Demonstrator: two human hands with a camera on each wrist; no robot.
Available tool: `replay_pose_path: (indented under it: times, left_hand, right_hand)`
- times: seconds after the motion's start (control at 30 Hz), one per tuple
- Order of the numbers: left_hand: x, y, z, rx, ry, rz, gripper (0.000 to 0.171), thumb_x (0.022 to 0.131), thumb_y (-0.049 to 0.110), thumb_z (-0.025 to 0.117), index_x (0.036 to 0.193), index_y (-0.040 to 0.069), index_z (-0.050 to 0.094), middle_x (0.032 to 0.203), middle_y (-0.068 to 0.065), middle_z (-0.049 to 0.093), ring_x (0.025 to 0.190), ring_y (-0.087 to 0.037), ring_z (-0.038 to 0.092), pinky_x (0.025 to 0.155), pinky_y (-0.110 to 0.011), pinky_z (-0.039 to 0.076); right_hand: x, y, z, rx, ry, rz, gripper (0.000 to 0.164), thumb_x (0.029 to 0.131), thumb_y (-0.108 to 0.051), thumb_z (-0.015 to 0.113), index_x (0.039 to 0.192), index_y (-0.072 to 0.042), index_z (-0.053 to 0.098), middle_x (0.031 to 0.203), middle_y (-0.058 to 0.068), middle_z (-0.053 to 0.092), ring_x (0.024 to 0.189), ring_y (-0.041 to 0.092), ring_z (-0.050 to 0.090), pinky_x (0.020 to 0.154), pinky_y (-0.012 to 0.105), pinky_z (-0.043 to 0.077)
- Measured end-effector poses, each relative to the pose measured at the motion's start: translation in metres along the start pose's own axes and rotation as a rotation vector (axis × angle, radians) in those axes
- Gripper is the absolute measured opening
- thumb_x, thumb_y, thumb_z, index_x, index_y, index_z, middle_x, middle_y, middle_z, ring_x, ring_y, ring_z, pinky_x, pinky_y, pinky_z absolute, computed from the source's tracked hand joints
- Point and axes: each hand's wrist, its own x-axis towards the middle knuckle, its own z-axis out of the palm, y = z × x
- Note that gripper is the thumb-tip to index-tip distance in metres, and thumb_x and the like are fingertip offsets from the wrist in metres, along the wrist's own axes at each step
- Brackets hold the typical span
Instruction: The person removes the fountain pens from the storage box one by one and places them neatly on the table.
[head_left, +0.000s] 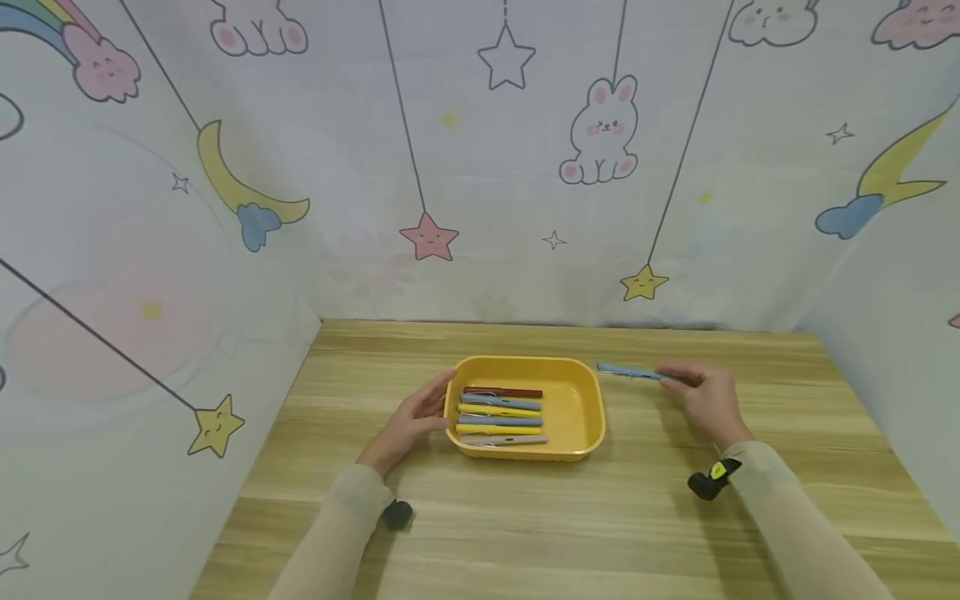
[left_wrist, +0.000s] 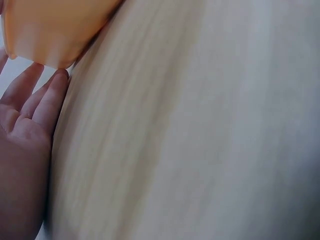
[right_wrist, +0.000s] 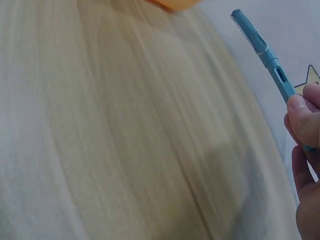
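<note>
A yellow plastic tray [head_left: 576, 408] stands on the table, with several pens lying side by side in its left half. They include a dark brown pen [head_left: 517, 393], yellow pens and blue-grey pens, with a pale pinkish pen [head_left: 517, 440] at the front. My left hand [head_left: 408, 427] rests against the tray's left end, fingertips touching its outer wall in the left wrist view. To the right of the tray, my right hand [head_left: 707, 400] pinches a blue pen [right_wrist: 265, 57] by one end between thumb and fingers. The pen's capped end points toward the tray, above the table.
The wood-grain table [head_left: 525, 525] reaches back to a white curtain [head_left: 495, 283] printed with stars, rabbits and clouds. Similar printed sheets flank the table on the left and right. A small black device [head_left: 712, 481] is strapped on the right wrist.
</note>
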Motion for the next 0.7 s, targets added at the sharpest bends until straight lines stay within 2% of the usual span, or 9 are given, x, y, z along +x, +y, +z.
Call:
replay_pose_path:
  times: [0.17,0.37,0.43,0.5,0.6,0.7]
  left_hand:
    - [0.0,0.0,-0.001,0.005,0.007,-0.004,0.077,0.099,-0.001,0.065,0.166,0.017,0.032,0.171,-0.011,0.031,0.155,-0.037,0.034,0.117,-0.021,0.037]
    - [0.0,-0.002,-0.001,-0.001,-0.001,0.013,0.077,0.099,-0.002,0.064,0.167,0.015,0.031,0.171,-0.014,0.029,0.155,-0.04,0.032,0.116,-0.02,0.037]
    - [-0.001,-0.002,0.0,0.0,0.0,0.01,0.077,0.099,-0.002,0.064,0.167,0.015,0.031,0.172,-0.013,0.029,0.155,-0.04,0.032,0.117,-0.02,0.037]
    - [-0.001,-0.001,0.0,0.001,0.0,0.005,0.077,0.099,-0.001,0.064,0.167,0.015,0.031,0.172,-0.013,0.028,0.155,-0.039,0.032,0.117,-0.021,0.036]
    - [-0.001,0.0,0.0,0.001,0.001,0.001,0.077,0.099,-0.001,0.064,0.167,0.015,0.031,0.172,-0.012,0.028,0.155,-0.038,0.031,0.117,-0.021,0.036]
    - [-0.001,0.0,0.0,0.0,0.002,0.001,0.077,0.099,-0.001,0.064,0.167,0.016,0.032,0.172,-0.012,0.028,0.155,-0.038,0.032,0.117,-0.021,0.036]
  right_hand:
    - [0.003,0.011,0.002,-0.031,-0.021,-0.004,0.023,0.095,-0.008,0.077,0.118,-0.007,0.08,0.117,0.015,0.078,0.097,-0.004,0.066,0.076,0.015,0.056]
    - [0.003,0.022,0.006,-0.089,-0.003,-0.078,0.021,0.091,-0.003,0.08,0.112,-0.005,0.082,0.106,0.015,0.08,0.09,-0.016,0.059,0.076,0.005,0.049]
    - [0.003,0.025,0.006,-0.107,0.004,-0.096,0.021,0.091,-0.002,0.08,0.111,-0.005,0.082,0.105,0.015,0.08,0.091,-0.015,0.061,0.077,0.004,0.048]
    - [0.002,0.027,0.006,-0.126,0.011,-0.102,0.02,0.091,-0.002,0.08,0.111,-0.005,0.082,0.105,0.015,0.08,0.095,-0.004,0.067,0.077,0.003,0.046]
    - [0.002,0.026,0.005,-0.151,0.009,-0.085,0.02,0.092,-0.003,0.079,0.112,-0.004,0.082,0.107,0.015,0.08,0.103,0.02,0.074,0.079,0.005,0.047]
    - [0.002,0.025,0.006,-0.17,-0.001,-0.058,0.02,0.094,-0.006,0.078,0.114,-0.005,0.081,0.109,0.015,0.08,0.109,0.036,0.073,0.085,0.021,0.057]
